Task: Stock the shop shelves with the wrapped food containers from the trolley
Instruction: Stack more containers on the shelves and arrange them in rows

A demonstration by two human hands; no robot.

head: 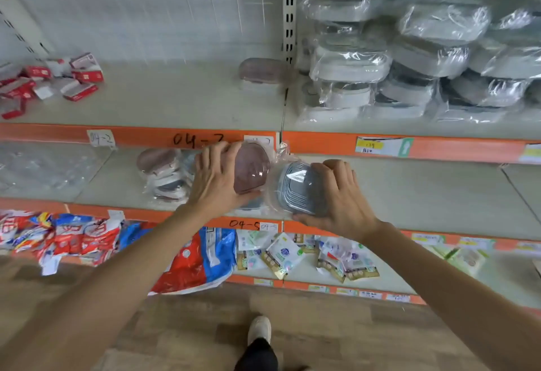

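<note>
Head view: orange-edged shelves (439,148) are seen across the whole width, with a large heap of wrapped grey containers (409,57) piled on the upper shelf at the right. A smaller stack of wrapped containers (164,176) is set on the middle shelf, just left of the hands. Red boxes (79,77) are scattered on the upper shelf at the far left, and bright packets (73,236) are laid along the lower shelf. A wrapped pink container (251,171) is held at the front edge of the middle shelf by the left hand (216,183), whose fingers are spread over its left side and top. Touching it on the right, a wrapped grey container (298,189) is gripped by the right hand (342,197), fingers curled over its right edge, thumb beneath.
</note>
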